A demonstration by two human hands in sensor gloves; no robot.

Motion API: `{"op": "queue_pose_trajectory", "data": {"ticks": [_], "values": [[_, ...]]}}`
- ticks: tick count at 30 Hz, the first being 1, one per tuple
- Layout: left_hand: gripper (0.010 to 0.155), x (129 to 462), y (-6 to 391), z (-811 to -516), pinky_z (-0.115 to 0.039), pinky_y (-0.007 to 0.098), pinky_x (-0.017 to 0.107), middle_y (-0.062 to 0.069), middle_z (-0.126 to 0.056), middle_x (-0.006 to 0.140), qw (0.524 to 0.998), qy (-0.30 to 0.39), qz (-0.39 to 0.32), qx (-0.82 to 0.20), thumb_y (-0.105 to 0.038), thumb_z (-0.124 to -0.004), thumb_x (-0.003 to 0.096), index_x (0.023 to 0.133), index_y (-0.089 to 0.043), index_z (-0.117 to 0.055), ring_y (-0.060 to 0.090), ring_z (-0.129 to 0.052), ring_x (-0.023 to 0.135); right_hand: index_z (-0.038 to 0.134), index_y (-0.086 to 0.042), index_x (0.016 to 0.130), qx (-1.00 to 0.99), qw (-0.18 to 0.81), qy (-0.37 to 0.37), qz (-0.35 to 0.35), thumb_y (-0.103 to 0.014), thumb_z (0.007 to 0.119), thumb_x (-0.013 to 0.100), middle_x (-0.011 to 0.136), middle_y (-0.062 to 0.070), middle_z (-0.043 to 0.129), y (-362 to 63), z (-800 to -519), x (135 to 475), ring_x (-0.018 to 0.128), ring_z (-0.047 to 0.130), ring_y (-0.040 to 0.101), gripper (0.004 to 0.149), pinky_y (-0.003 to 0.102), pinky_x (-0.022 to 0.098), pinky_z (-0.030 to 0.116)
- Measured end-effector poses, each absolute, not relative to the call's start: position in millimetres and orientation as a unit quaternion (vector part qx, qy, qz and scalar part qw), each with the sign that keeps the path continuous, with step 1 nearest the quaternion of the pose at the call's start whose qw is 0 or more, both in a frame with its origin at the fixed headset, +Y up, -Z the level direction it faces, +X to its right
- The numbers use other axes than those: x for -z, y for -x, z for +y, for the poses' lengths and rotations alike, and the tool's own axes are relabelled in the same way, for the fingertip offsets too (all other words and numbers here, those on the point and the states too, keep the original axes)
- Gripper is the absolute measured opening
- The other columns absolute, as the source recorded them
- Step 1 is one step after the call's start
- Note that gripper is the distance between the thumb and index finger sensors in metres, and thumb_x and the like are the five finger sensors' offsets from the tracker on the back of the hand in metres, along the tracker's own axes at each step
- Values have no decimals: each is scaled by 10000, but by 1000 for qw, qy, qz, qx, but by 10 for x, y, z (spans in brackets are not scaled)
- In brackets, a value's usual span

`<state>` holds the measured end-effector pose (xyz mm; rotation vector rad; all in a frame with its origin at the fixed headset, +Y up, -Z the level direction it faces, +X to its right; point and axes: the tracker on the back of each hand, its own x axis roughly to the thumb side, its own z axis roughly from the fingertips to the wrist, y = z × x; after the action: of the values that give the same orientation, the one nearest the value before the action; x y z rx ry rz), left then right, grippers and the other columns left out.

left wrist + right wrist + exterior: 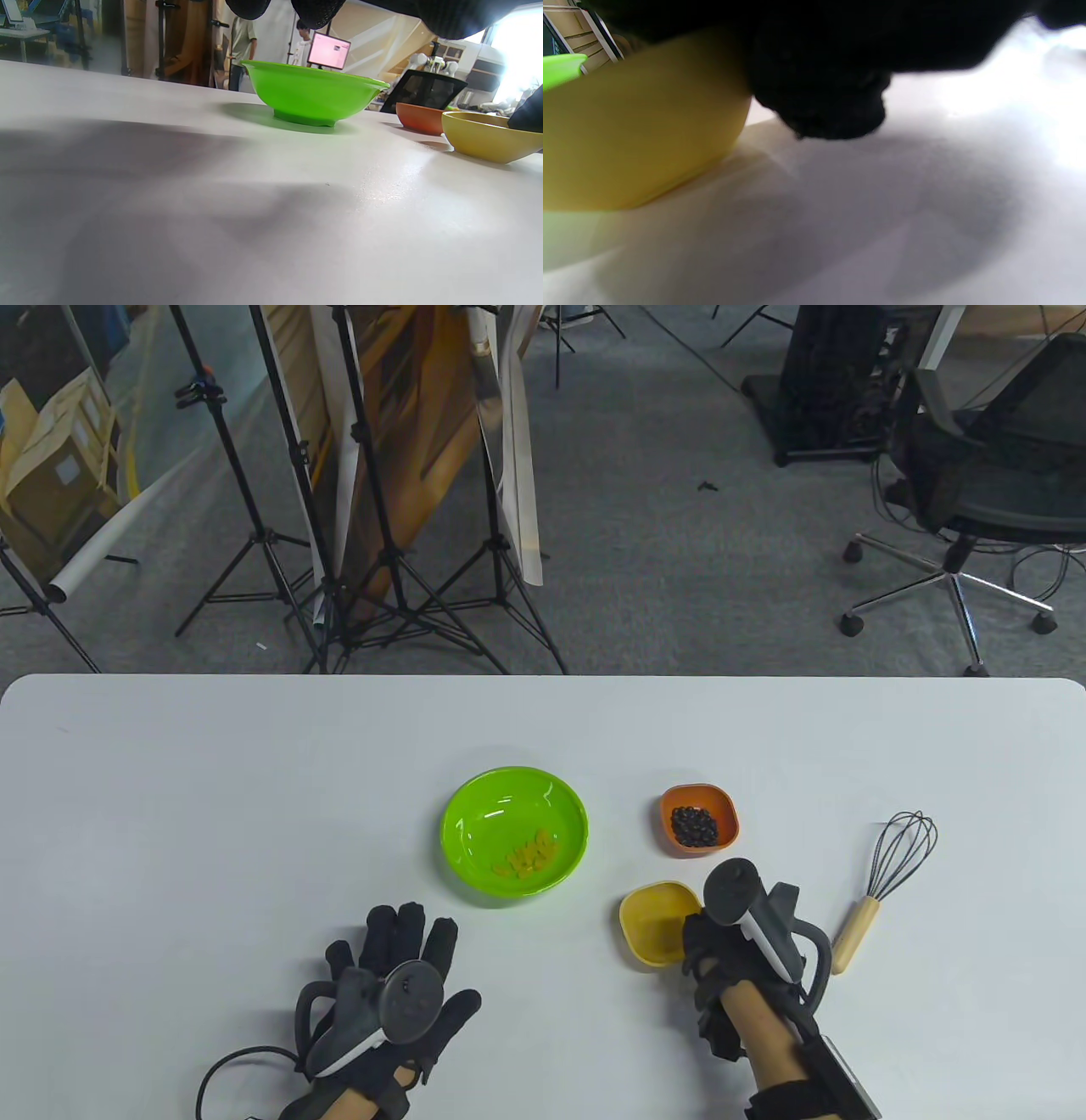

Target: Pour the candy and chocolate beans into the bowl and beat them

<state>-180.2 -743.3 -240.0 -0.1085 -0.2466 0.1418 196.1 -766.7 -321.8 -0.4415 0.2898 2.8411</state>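
The right hand [721, 959] grips the empty yellow dish [657, 931] near the table's [170, 814] front edge, while the left hand [399, 976] lies flat, fingers spread, before the green bowl [513, 827] holding candy [528, 857].

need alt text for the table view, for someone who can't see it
On a white table, a gloved right hand grips an empty yellow dish while the left hand lies flat. A green bowl holds yellow candy; an orange dish holds dark chocolate beans, and a whisk lies at right.
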Motion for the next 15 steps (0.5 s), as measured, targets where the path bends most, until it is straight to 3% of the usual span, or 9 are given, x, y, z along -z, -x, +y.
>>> {"op": "queue_pose_trajectory", "data": {"ticks": [8,11,15], "values": [[847,2402,1800,-7444,-366,856,628,166,-278,1198,988,59,-124,-69,-684,-636,429,1119,-271,-374,534,-261,1089,910,-87,660,-975,102,159,116,-465,776,477,361,52,1016,-1972,-7707,3235,38,927,163,440,418,36,861],[847,2405,1809,-7445,-365,855,628,168,-276,1198,988,59,-122,-70,-684,-636,429,1120,-269,-374,534,-263,1089,883,-98,721,-980,79,156,93,-605,828,401,407,37,1000,-2001,-7680,3213,68,915,136,601,382,39,856],[846,2413,1814,-7450,-366,855,627,167,-276,1197,988,59,-121,-73,-684,-636,428,1118,-270,-375,533,-263,1089,848,-109,790,-980,103,152,78,-705,786,378,464,43,989,-2069,-7580,3192,116,917,133,727,372,66,861]]}}
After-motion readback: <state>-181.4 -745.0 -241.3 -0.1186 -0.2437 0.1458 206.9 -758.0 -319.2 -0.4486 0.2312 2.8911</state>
